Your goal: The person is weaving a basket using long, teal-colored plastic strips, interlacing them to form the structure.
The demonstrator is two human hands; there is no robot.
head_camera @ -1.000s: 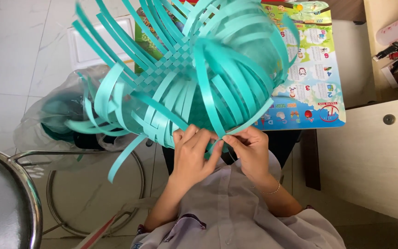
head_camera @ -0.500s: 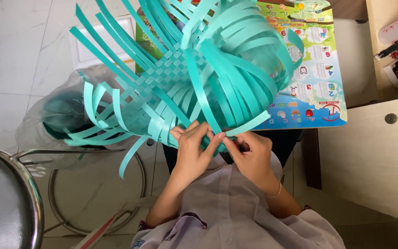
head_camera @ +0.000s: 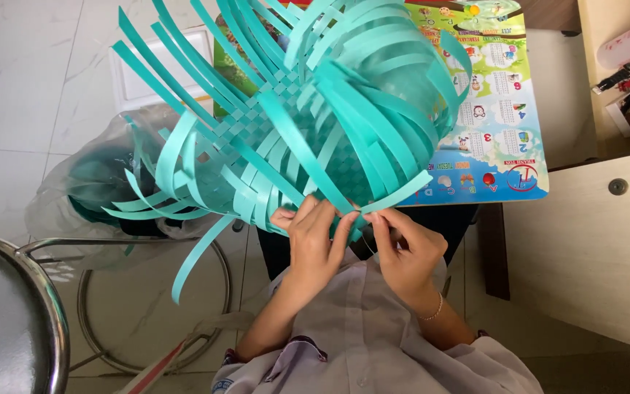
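Looking down, I see my left hand (head_camera: pixel 313 241) and right hand (head_camera: pixel 405 248) side by side at the near edge of a half-woven basket of teal strips (head_camera: pixel 308 131), held up over my lap with its loose ends fanning outward. My left fingers (head_camera: pixel 293 219) are pressed together on the woven rim, while my right fingers (head_camera: pixel 378 219) pinch the end of one teal strip (head_camera: pixel 402 193). Behind the weave lies a colourful picture chart (head_camera: pixel 504 146), with a clear plastic bag (head_camera: pixel 89 182) and a metal stool (head_camera: pixel 9 306) to the left.
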